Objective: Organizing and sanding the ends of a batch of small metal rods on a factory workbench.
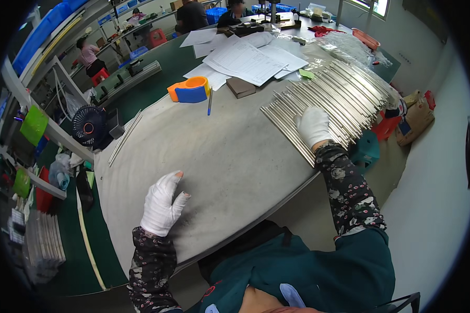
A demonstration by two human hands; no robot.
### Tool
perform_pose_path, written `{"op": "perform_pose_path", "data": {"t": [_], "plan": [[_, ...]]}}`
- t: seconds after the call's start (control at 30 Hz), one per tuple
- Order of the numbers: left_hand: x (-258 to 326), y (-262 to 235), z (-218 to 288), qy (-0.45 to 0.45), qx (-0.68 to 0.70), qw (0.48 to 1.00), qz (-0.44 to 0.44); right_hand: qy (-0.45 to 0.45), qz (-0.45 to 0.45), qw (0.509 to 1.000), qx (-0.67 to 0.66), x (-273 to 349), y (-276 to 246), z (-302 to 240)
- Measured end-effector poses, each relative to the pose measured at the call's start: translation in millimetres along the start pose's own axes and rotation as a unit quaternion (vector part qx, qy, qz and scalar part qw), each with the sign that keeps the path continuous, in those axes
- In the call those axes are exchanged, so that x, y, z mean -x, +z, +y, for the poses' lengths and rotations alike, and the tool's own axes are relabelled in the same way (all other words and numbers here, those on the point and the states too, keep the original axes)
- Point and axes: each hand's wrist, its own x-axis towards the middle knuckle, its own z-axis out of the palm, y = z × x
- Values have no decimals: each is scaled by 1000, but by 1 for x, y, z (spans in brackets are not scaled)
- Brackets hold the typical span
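Observation:
A wide layer of thin, shiny metal rods (344, 96) lies slantwise at the right of the grey tabletop (209, 151). On its near left part is my right hand (314, 127), in a white glove, with its fingers curled down at the rods; how many it grips is hidden. Over the left front of the table my left hand (163, 203) is open and holds nothing. Its glove leaves the thumb tip and a fingertip bare, and the thumb stands apart from the fingers. Two or so loose rods (125, 138) lie near the left edge.
Beyond the middle are an orange-and-blue tape dispenser (190, 89), a blue pen (210, 101), a dark brown block (241, 87) and spread papers (245, 60). A small black fan (89, 126) stands at the left edge. Clear plastic bags (344, 47) lie behind the rods. People sit farther back.

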Motion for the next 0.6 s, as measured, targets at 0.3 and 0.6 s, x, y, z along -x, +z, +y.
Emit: {"op": "perform_pose_path", "data": {"t": [0.3,0.6], "plan": [[10,38,-26,-6,89,993,77,-14,-24,999,-39,8,-9,-6],[7,41,-23,33,42,995,82,-8,-127,990,-66,8,-16,-6]]}}
